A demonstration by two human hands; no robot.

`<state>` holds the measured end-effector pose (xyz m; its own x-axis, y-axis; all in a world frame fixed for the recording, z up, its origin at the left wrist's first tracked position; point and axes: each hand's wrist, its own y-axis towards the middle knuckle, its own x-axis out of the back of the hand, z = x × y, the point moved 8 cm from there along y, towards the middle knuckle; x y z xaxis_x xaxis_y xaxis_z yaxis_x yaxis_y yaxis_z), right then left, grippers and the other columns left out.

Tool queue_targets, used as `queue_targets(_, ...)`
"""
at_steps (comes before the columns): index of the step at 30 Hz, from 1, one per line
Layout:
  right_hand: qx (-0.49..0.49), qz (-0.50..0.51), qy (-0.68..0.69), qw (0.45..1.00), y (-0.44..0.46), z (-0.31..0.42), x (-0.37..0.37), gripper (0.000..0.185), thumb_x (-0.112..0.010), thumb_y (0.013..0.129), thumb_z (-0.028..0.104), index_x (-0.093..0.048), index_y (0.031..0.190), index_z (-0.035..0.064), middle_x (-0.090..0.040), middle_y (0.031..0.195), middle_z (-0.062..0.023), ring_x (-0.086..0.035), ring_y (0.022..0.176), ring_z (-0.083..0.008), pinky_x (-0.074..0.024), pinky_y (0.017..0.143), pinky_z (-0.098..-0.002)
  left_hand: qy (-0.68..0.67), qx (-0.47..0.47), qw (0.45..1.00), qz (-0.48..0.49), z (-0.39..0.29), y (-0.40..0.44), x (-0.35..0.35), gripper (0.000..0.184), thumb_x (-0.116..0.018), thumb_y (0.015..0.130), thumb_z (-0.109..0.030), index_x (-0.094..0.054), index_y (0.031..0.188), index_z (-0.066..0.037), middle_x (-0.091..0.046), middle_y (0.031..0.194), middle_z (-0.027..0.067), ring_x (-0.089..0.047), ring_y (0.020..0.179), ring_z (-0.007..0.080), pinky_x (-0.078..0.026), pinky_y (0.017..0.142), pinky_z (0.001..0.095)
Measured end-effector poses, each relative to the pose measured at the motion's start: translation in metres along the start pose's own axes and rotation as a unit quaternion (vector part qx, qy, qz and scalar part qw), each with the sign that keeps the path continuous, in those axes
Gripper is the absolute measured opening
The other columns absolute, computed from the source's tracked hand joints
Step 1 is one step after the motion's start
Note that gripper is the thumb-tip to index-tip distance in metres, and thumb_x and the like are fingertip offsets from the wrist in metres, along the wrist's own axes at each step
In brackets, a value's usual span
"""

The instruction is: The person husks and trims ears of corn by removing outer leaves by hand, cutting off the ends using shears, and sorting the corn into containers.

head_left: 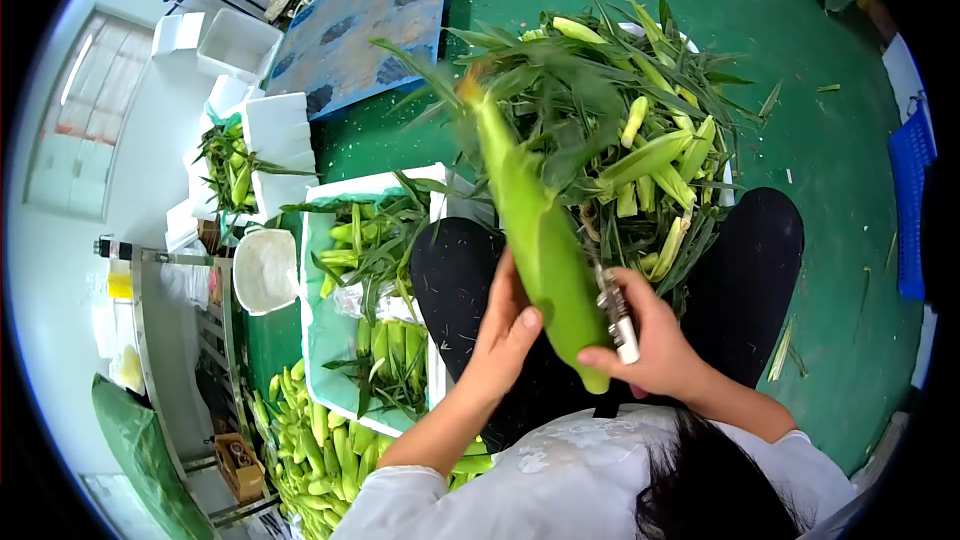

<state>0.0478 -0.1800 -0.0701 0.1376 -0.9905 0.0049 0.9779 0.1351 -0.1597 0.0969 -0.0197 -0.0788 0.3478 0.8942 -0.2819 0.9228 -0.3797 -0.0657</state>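
A large ear of corn (pixel 535 230) in its green husk is held tilted in front of me, its brown silk end pointing up and away. My left hand (pixel 503 330) is closed around its left side near the lower part. In my right hand (pixel 655 340) is a small knife-like tool (pixel 618 318) with a white-ended handle; its exact kind is unclear. The right thumb presses on the narrow lower end of the corn. Just beyond my knees lies a heap of stripped husks and leaves (pixel 650 155), partly blurred behind the corn.
A foam box (pixel 436 365) lined with green plastic stands on my left, holding corn and leaves. Behind it many husked ears (pixel 325 455) are piled. A white bucket (pixel 266 270), a blue pallet (pixel 360 25), a metal rack (pixel 150 340) and a blue crate (pixel 910 200) stand around.
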Motion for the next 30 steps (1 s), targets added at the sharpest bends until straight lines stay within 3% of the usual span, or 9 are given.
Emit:
queue_targets(2,-0.003,0.037,-0.076,0.996,-0.007,-0.006,-0.013,0.083,-0.087,0.073,0.031,-0.042,0.135,-0.0018,-0.058,0.12,-0.0183,-0.062,0.108,-0.0309,-0.0488,0.094,-0.0384,-0.141,0.139,0.978,-0.06,0.035,-0.012,-0.002,0.063,-0.055,0.099,-0.043,-0.034,0.145,-0.004,-0.053,0.134,0.0164,-0.053,0.123,0.0264,-0.044,0.103,0.0397)
queue_targets(7,-0.043,0.028,-0.134,0.99,0.0,-0.022,0.009,0.078,-0.079,0.072,0.026,-0.043,0.134,-0.0044,-0.055,0.123,-0.0229,-0.057,0.112,-0.039,-0.0466,0.098,-0.042,-0.064,0.18,0.979,-0.068,0.032,-0.015,0.008,0.07,-0.052,0.092,-0.062,-0.055,0.124,0.0,-0.065,0.107,0.0144,-0.064,0.093,0.0239,-0.053,0.081,0.0359)
queue_targets(11,0.114,-0.068,-0.29,0.948,0.013,-0.02,0.011,0.072,-0.073,0.07,0.016,-0.043,0.132,-0.0048,-0.05,0.121,-0.0248,-0.05,0.113,-0.0434,-0.0394,0.101,-0.0486,-0.097,0.272,0.957,-0.015,0.037,-0.028,-0.002,0.072,-0.048,0.091,-0.065,-0.056,0.123,-0.001,-0.064,0.104,0.0146,-0.064,0.089,0.0243,-0.053,0.076,0.0369)
queue_targets(14,0.208,-0.114,-0.376,0.896,0.022,0.004,0.011,0.054,-0.073,0.068,0.011,-0.051,0.115,-0.0026,-0.055,0.104,-0.0221,-0.054,0.099,-0.0436,-0.0449,0.092,-0.0454,-0.165,0.357,0.919,0.033,0.038,-0.04,-0.014,0.076,-0.046,0.088,-0.069,-0.055,0.126,-0.003,-0.063,0.098,0.014,-0.063,0.081,0.0239,-0.053,0.069,0.0371)
queue_targets(17,0.259,-0.106,-0.414,0.866,0.024,0.014,0.015,0.032,-0.074,0.071,0.008,-0.056,0.095,-0.0004,-0.059,0.089,-0.0183,-0.057,0.083,-0.0408,-0.049,0.078,-0.0426,-0.177,0.344,0.921,0.039,0.034,-0.041,-0.007,0.069,-0.047,0.092,-0.065,-0.057,0.122,-0.003,-0.065,0.101,0.0149,-0.064,0.082,0.0235,-0.055,0.07,0.0358)
queue_targets(20,0.046,-0.043,-0.12,0.991,0.027,-0.01,0.022,0.029,-0.074,0.08,0.01,-0.059,0.102,0.0008,-0.061,0.076,-0.0052,-0.058,0.064,-0.0197,-0.0468,0.061,-0.0296,-0.111,0.261,0.959,0.023,0.026,-0.03,0.006,0.065,-0.058,0.092,-0.056,-0.052,0.128,-0.002,-0.065,0.103,0.0139,-0.065,0.088,0.0215,-0.055,0.077,0.035)
queue_targets(22,-0.056,-0.049,0.086,0.994,0.022,-0.025,0.024,0.035,-0.073,0.083,0.008,-0.059,0.114,0.0036,-0.058,0.076,0.0029,-0.053,0.065,-0.0042,-0.0445,0.06,-0.0229,-0.067,0.201,0.977,-0.01,0.014,-0.025,0.015,0.061,-0.07,0.09,-0.04,-0.048,0.132,-0.002,-0.065,0.108,0.0126,-0.065,0.094,0.0205,-0.053,0.083,0.035)
queue_targets(27,-0.009,0.096,-0.037,0.995,0.012,-0.028,0.004,0.087,-0.082,0.077,0.03,-0.037,0.144,-0.0049,-0.055,0.126,-0.0193,-0.058,0.113,-0.026,-0.0455,0.1,-0.0362,0.389,0.031,0.92,-0.027,-0.026,-0.014,0.014,0.065,-0.081,0.08,-0.027,-0.049,0.131,-0.003,-0.066,0.111,0.0146,-0.066,0.099,0.0274,-0.052,0.086,0.0375)
queue_targets(30,0.038,0.1,-0.025,0.994,0.02,-0.025,0.009,0.093,-0.083,0.076,0.035,-0.035,0.144,-0.0072,-0.047,0.136,-0.0225,-0.053,0.122,-0.0303,-0.0437,0.103,-0.039,0.556,-0.021,0.831,-0.014,-0.046,-0.011,0.001,0.065,-0.083,0.073,-0.019,-0.053,0.129,-0.005,-0.067,0.111,0.0167,-0.067,0.102,0.0303,-0.052,0.088,0.0362)
